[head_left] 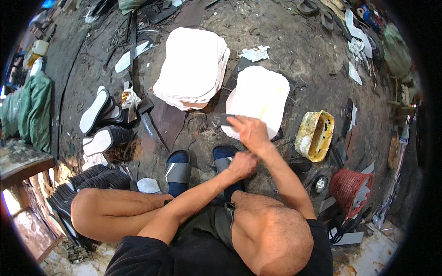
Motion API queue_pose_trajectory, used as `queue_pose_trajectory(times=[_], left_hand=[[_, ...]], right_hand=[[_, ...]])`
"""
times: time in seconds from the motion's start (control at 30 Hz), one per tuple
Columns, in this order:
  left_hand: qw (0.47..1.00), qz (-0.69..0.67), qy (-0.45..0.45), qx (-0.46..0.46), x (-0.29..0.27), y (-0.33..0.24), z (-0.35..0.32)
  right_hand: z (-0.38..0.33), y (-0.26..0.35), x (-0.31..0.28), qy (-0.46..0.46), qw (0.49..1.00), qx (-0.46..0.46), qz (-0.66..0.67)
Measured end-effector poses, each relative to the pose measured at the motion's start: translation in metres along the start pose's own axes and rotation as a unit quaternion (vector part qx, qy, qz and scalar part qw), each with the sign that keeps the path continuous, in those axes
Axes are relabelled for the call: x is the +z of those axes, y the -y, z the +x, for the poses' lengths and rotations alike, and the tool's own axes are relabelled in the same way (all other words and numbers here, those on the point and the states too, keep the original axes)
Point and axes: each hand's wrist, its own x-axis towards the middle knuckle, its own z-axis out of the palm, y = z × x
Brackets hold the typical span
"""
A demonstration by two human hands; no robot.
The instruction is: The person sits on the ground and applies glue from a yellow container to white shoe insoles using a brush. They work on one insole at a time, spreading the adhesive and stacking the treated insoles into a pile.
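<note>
Bare hands over smooth white sheets

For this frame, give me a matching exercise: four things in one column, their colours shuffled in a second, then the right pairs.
Things:
1. basket
2. open can
3. sheet stack under the right hand
4. slippers on the feet

Colours:
A. white
B. blue with a grey strap
C. red
D. yellow

Pairs: 1-C, 2-D, 3-A, 4-B
</note>
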Motion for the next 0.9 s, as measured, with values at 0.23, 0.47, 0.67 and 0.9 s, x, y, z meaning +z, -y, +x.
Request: queue_pose_trajectory(times=[0.23,0.47,0.67,0.9], left_hand=[[0.975,-0.178,-0.118,0.062,0.028,-0.02,-0.003],[0.98,0.038,-0.192,-0.023,-0.04,0.005,0.022],[0.97,0.095,-0.222,-0.004,-0.009,0.013,0.017],[0.973,0.079,-0.215,-0.003,-0.016,0.022,0.015]], right_hand=[[-0.026,0.042,-0.018,-0.009,0.978,0.085,0.192],[0.028,-0.065,-0.112,-0.137,0.967,0.119,0.18],[0.076,-0.162,-0.044,0.051,0.992,0.016,0.114],[0.108,-0.15,-0.053,0.218,0.968,-0.114,0.052]])
